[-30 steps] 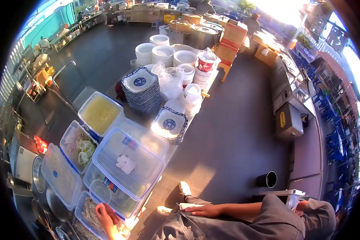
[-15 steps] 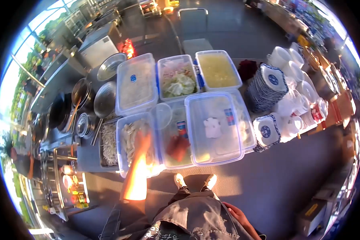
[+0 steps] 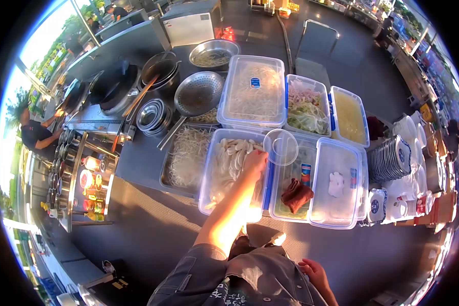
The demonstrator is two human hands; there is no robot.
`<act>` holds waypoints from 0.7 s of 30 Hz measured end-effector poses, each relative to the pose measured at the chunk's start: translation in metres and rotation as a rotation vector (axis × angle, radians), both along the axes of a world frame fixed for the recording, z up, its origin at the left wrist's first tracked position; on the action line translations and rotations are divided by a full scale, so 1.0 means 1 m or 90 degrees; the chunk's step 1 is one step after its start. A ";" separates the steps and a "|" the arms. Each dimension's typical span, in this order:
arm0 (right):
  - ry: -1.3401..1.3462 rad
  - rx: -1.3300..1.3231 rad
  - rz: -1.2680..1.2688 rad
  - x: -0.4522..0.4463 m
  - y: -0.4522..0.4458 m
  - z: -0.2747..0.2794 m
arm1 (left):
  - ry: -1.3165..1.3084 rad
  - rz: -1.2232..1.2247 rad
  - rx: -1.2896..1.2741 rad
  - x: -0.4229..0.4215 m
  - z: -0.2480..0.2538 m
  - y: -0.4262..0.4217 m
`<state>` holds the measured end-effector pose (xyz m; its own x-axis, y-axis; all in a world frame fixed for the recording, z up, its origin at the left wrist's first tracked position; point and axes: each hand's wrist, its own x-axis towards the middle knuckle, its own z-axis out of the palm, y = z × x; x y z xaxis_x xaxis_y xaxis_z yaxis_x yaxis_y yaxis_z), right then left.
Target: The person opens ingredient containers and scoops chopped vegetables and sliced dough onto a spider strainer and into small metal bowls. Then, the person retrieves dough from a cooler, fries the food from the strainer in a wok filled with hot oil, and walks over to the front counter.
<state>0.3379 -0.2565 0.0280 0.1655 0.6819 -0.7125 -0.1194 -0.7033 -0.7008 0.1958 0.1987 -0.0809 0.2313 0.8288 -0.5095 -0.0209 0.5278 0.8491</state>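
My left hand (image 3: 256, 161) is closed over the right part of a clear box of pale sliced food (image 3: 233, 158), close to a round clear lid (image 3: 282, 147); its fingertips are too small to show what they hold. A dark red cloth (image 3: 297, 195) lies on the neighbouring box. To the left, a metal tray holds thin white sprouts (image 3: 188, 155). My right hand (image 3: 315, 271) hangs low beside my body, empty, with its fingers loosely apart.
A perforated ladle (image 3: 199, 93), nested metal bowls (image 3: 153, 116) and woks stand left. More lidded boxes (image 3: 255, 89) lie behind, with stacked plates (image 3: 389, 159) and white tubs at right. A person (image 3: 35, 133) stands at the far left beside a bottle rack.
The view has swung left, bringing the woks and bottle rack closer. My left hand has moved toward the right side of the sliced-food box. My right hand has come off my lap and hangs lower.
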 end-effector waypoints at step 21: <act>0.026 0.131 0.151 -0.076 0.178 -0.019 | -0.122 0.614 -0.020 -0.484 -0.051 -0.070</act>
